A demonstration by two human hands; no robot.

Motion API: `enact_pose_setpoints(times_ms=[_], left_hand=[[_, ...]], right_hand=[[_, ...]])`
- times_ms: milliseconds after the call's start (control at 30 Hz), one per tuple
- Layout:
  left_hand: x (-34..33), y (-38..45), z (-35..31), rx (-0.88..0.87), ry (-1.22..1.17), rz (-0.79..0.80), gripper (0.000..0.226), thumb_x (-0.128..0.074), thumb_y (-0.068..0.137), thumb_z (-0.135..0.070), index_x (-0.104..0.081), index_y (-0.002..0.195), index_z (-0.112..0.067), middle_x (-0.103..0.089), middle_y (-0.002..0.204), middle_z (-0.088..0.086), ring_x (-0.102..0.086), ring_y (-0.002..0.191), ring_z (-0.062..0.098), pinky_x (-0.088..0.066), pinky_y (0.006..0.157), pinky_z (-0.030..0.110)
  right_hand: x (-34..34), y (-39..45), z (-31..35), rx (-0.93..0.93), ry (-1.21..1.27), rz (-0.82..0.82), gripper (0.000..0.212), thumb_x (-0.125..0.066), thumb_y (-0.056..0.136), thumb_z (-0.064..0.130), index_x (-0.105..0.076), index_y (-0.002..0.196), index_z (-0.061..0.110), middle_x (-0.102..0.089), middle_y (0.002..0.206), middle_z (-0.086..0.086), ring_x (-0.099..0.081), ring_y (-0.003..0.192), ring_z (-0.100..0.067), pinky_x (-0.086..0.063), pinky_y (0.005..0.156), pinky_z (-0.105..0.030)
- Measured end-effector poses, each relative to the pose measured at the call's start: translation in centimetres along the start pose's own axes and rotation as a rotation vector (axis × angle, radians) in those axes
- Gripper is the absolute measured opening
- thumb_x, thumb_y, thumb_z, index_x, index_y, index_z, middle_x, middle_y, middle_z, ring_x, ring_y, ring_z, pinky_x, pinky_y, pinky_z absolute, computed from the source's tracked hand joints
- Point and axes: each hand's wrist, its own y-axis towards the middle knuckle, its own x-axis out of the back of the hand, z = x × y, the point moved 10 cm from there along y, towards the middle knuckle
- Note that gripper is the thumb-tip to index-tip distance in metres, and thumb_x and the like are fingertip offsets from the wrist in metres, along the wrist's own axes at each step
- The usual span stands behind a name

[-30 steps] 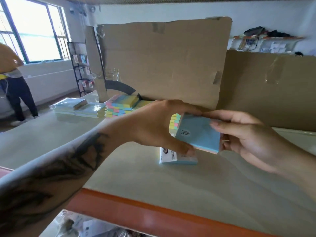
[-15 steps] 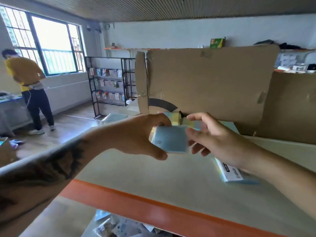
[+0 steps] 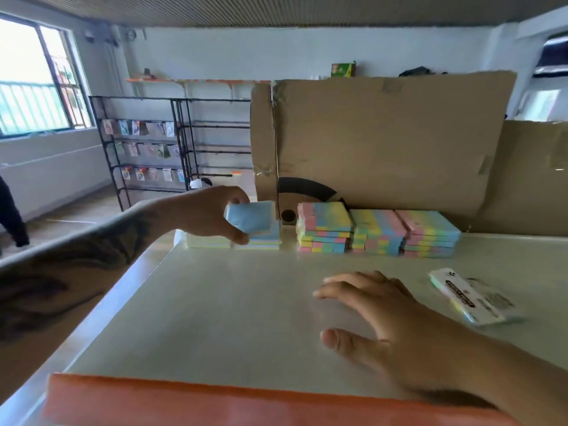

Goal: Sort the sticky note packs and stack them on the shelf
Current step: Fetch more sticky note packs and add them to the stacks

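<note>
Now left hand [image 3: 209,215] pinching blue pack [image 3: 250,217], seemingly tilted, right hand [image 3: 390,327] spread.

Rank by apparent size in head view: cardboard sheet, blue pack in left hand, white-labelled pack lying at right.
1. cardboard sheet, largest by far.
2-3. white-labelled pack and blue pack in the left hand: unsure, since the labelled one lies nearer.

Cardboard sheets [image 3: 384,142] stand behind; black wire rack [image 3: 144,146] beyond
</note>
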Motion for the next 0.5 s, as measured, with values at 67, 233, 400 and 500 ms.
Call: enact_pose_setpoints(times_ms=[67, 233, 400, 500], left_hand=[[-0.3, 0.8, 0.0, -0.025, -0.025, 0.014, 0.076, -0.089, 0.073, -0.043, -0.054, 0.137, -0.023, -0.057, 0.129, -0.006, -0.053, 0.122, 0.018, -0.041, 0.098, 0.031], [-1.3, 1.9, 0.2, -0.058, -0.038, 0.068, 0.067, -0.09, 0.068, -0.051, -0.06, 0.124, -0.031, -0.062, 0.117, -0.009, -0.059, 0.111, 0.019, -0.047, 0.102, 0.038], [-2.1, 2.0, 0.3, -0.06, 0.001, 0.109, 0.08, -0.08, 0.053, -0.079, -0.062, 0.119, -0.038, -0.065, 0.11, -0.015, -0.062, 0.101, 0.014, -0.052, 0.097, 0.04], [-2.4, 2.4, 0.5, -0.059, 0.001, 0.12, 0.106, -0.067, 0.036, -0.096, -0.06, 0.124, -0.038, -0.064, 0.112, -0.017, -0.062, 0.099, 0.011, -0.052, 0.093, 0.035]], right_hand=[[-0.1, 0.1, -0.1, -0.014, -0.012, 0.009, 0.064, -0.034, 0.09, 0.082, -0.022, 0.149, 0.059, -0.012, 0.155, 0.037, -0.006, 0.13, 0.018, -0.013, 0.109, -0.019], [-0.2, 0.2, 0.0, 0.001, -0.05, 0.019, 0.067, -0.031, 0.088, 0.083, -0.024, 0.15, 0.058, -0.008, 0.154, 0.039, 0.012, 0.116, 0.036, -0.007, 0.108, -0.012], [-0.3, 0.2, 0.0, 0.013, -0.062, 0.014, 0.064, -0.029, 0.091, 0.081, -0.022, 0.15, 0.058, -0.008, 0.159, 0.035, 0.008, 0.133, 0.026, -0.004, 0.116, -0.02], [-0.3, 0.3, -0.1, 0.005, -0.07, 0.01, 0.064, -0.029, 0.091, 0.081, -0.023, 0.15, 0.057, -0.009, 0.161, 0.032, 0.003, 0.144, 0.011, -0.005, 0.121, -0.027]])
